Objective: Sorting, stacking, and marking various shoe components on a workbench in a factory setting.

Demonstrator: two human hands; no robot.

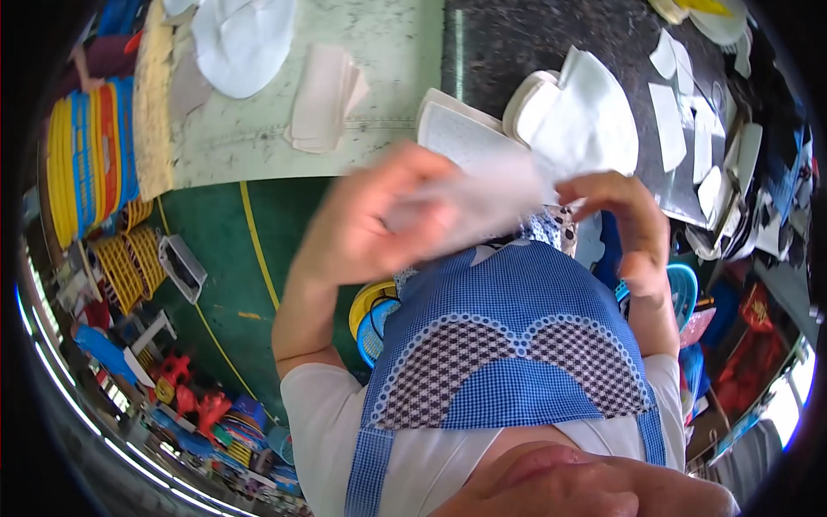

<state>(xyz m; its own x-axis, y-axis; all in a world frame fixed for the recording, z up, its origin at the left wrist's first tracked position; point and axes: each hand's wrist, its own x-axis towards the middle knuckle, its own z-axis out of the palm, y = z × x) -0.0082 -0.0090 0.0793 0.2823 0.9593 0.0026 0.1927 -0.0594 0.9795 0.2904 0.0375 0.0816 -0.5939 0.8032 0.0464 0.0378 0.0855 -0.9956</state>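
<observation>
My left hand (pixel 388 215) is smeared by motion, its thumb and fingers closed on a flat whitish cut piece (pixel 500 198), fabric or thin sheet. That piece is held above my apron, at the table's near edge, and is blurred too. To its right, my right hand (pixel 624 215) has bent fingers with the thumb well apart. Its fingertips come close to the piece's right end; whether they touch it I cannot tell. Just beyond the held piece lies a stack of whitish cut pieces (pixel 457 116). Beside that rests a pile of rounded white pieces (pixel 581 116).
A pale, slimmer stack (pixel 323 99) and white rounded pieces (pixel 241 47) lie on the light green table cover (pixel 396 77). More cut pieces (pixel 668 125) are scattered on the dark tabletop at right. Colourful stacked baskets (pixel 90 155) stand at left, above a green floor (pixel 228 293).
</observation>
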